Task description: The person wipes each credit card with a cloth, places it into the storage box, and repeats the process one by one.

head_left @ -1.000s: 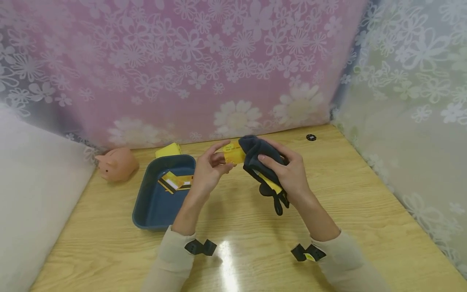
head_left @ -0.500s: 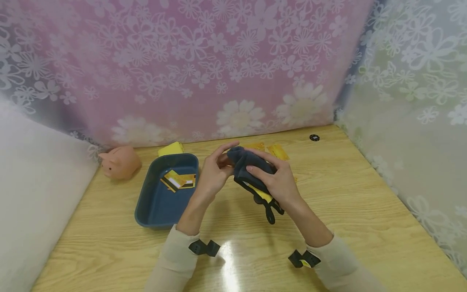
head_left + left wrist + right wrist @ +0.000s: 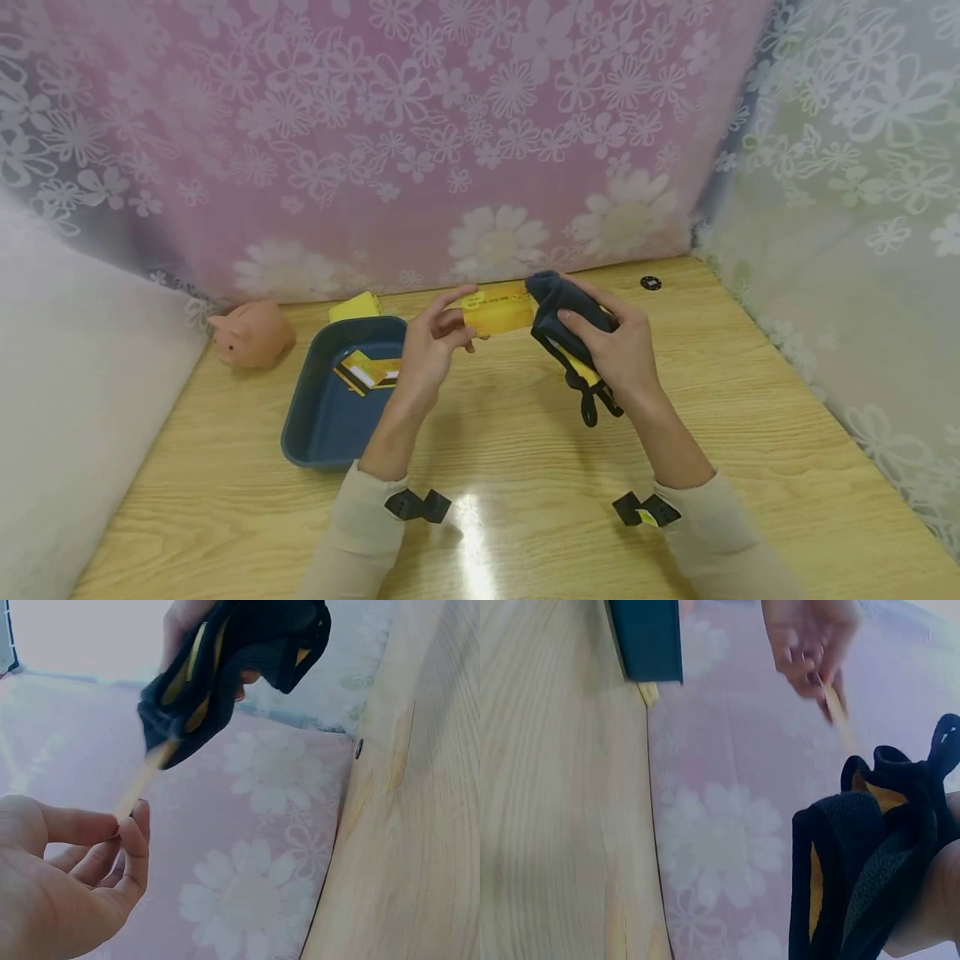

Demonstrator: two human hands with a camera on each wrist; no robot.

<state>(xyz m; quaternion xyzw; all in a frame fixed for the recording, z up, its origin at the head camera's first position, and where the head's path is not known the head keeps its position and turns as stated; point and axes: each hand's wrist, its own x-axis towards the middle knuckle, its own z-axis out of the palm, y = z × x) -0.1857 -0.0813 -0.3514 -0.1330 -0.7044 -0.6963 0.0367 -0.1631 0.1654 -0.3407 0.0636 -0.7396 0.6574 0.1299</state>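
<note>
In the head view my left hand [image 3: 429,343] pinches a yellow printed card [image 3: 497,310] by its left end, between thumb and fingers. The card's other end meets a dark blue cloth pouch [image 3: 567,310] with black edging and dangling black loops. My right hand [image 3: 624,346] grips this pouch, thumb on the near face. Yellow shows inside the folds of the pouch [image 3: 862,847] in the right wrist view. From the left wrist view, the card [image 3: 142,784] is nearly edge-on and blurred, running from my fingertips to the pouch [image 3: 217,682].
A blue plastic bin [image 3: 330,442] on the left contains several yellow cards [image 3: 366,371] with dark stripes. Behind it is a yellow object [image 3: 356,306], and further left a pink piggy bank [image 3: 253,336]. A black round chip [image 3: 651,283] lies back right. Loose cards [image 3: 401,746] lie on the table.
My hands came together, the card going out of sight, then moved apart. More of the card now shows between hand and pouch, and the pouch has shifted right.
</note>
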